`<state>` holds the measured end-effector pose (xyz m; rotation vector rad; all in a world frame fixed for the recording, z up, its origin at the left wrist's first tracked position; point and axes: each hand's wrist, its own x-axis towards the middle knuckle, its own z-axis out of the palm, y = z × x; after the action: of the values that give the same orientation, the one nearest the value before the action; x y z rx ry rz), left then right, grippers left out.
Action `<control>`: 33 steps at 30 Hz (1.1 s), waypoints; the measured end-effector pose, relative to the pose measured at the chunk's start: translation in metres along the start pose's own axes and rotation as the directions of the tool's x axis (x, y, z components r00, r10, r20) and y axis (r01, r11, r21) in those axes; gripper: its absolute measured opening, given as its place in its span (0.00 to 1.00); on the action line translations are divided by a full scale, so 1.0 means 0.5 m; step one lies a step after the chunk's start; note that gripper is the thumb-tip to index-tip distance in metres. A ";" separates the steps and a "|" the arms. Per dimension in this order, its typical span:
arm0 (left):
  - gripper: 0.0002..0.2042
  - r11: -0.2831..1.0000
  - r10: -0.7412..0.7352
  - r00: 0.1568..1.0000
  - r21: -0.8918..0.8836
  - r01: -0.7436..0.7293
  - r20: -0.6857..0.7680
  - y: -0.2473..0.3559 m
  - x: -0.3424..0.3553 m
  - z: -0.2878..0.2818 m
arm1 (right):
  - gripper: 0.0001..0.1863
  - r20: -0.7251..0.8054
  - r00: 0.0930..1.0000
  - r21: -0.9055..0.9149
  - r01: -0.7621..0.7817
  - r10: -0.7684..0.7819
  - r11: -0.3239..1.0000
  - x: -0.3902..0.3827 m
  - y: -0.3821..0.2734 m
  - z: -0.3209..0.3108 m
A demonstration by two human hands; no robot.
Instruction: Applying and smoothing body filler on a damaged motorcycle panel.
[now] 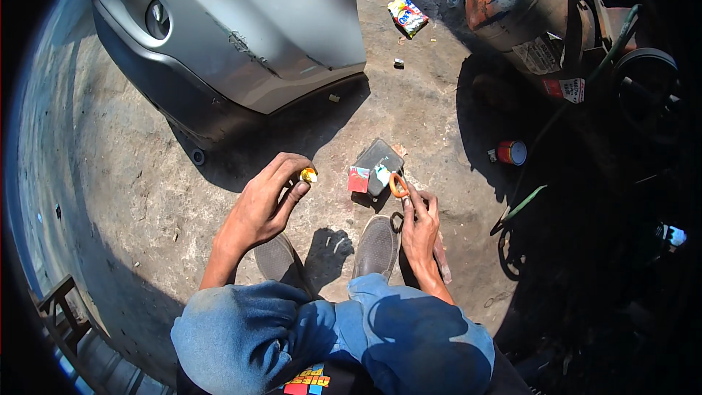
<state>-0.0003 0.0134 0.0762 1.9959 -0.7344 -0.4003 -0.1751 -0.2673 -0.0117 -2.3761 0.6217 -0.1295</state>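
My left hand (265,201) pinches a small yellow-and-white object (308,175) between thumb and fingertips; its exact kind is unclear. Opposite it, my right hand (420,228) grips an orange loop-shaped handle (398,185) with the fingertips. What the loop belongs to does not show. Just beyond that hand a dark flat block (376,152) lies on the ground, with a pale blue-white smear (382,174) on it. A red square piece (358,179) rests at the block's left side, close to the toe of my right shoe (376,245).
A silver car panel (241,22) with scuffs stands at the far left. At far right sits a rusty tank (523,4) with a hose (621,40). A red can (511,152) and a colourful packet (407,16) lie on the concrete. A dark frame (62,300) is at lower left.
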 end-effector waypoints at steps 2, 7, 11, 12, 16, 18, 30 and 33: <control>0.13 1.000 -0.013 1.000 -0.013 0.013 0.002 0.003 0.000 0.003 | 0.15 0.019 0.965 0.203 -0.259 0.260 0.945 0.006 -0.006 -0.022; 0.14 0.975 -0.088 0.995 -0.199 0.095 0.048 -0.004 0.001 0.025 | 0.16 0.350 0.804 0.798 -0.524 0.480 0.297 0.015 0.011 -0.081; 0.14 0.971 -0.072 0.995 -0.225 0.084 0.064 -0.001 0.001 0.026 | 0.16 0.255 0.821 0.798 -0.477 0.511 0.368 0.001 0.057 -0.105; 0.14 0.974 -0.087 0.994 -0.206 0.099 0.070 0.000 -0.007 0.015 | 0.17 0.185 0.796 0.767 -0.484 0.576 0.422 -0.005 0.064 -0.095; 0.13 0.978 -0.041 0.996 -0.200 0.056 0.078 0.002 0.004 0.026 | 0.15 -0.117 0.725 0.617 -0.483 0.679 0.622 -0.054 0.210 -0.154; 0.12 0.975 -0.036 0.996 -0.214 0.054 0.086 0.009 0.011 0.030 | 0.17 -0.216 0.667 0.616 -0.473 0.713 0.629 -0.095 0.330 -0.182; 0.12 0.996 0.055 0.965 -0.080 -0.036 0.256 0.042 0.046 0.108 | 0.30 -0.549 0.478 0.213 -0.713 0.686 0.668 -0.142 0.318 -0.162; 0.13 0.950 -0.026 0.952 -0.288 0.118 0.305 0.043 0.036 0.144 | 0.26 -0.135 0.828 0.669 -0.329 0.544 0.667 -0.109 0.127 -0.143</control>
<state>-0.0333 -0.0545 0.0584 1.6917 -0.7339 -0.8230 -0.2664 -0.3256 0.0071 -1.5052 1.1110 -0.4469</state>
